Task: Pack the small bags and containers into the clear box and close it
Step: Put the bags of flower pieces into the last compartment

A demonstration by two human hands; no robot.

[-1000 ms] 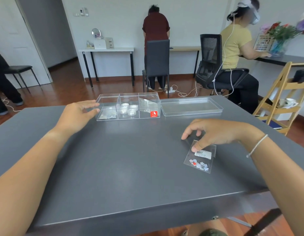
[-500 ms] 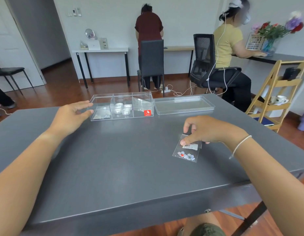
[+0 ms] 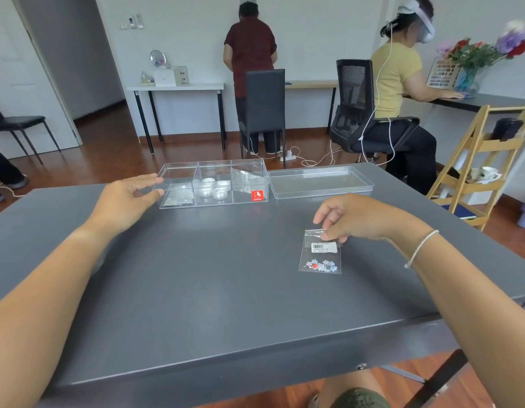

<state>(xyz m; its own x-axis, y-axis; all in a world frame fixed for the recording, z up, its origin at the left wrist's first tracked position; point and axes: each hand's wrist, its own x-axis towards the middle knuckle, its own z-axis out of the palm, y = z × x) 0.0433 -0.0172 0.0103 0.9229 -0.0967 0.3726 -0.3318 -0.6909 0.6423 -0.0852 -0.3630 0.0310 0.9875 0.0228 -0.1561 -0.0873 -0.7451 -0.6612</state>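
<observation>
A clear box [image 3: 213, 166] with three compartments stands at the far middle of the grey table [image 3: 196, 275]. Its left compartment holds a small bag [image 3: 179, 198], the middle one several round clear containers [image 3: 214, 187], the right one another clear bag [image 3: 246, 178]. The box's clear lid [image 3: 320, 181] lies flat just right of it. My left hand [image 3: 123, 201] is open, fingers spread, touching the box's left end. My right hand [image 3: 352, 216] pinches the top edge of a small clear bag of coloured beads [image 3: 320, 253], which hangs slightly above the table.
Beyond the table, a person stands at a white desk [image 3: 176, 87] behind a dark chair [image 3: 264, 107]. Another person sits on an office chair [image 3: 358, 113] at the right. A wooden rack [image 3: 488, 172] stands close to the table's right side.
My right hand has closed its pinch on the bead bag's top edge and lifted it so it hangs upright. My left hand has stayed at the box's left end.
</observation>
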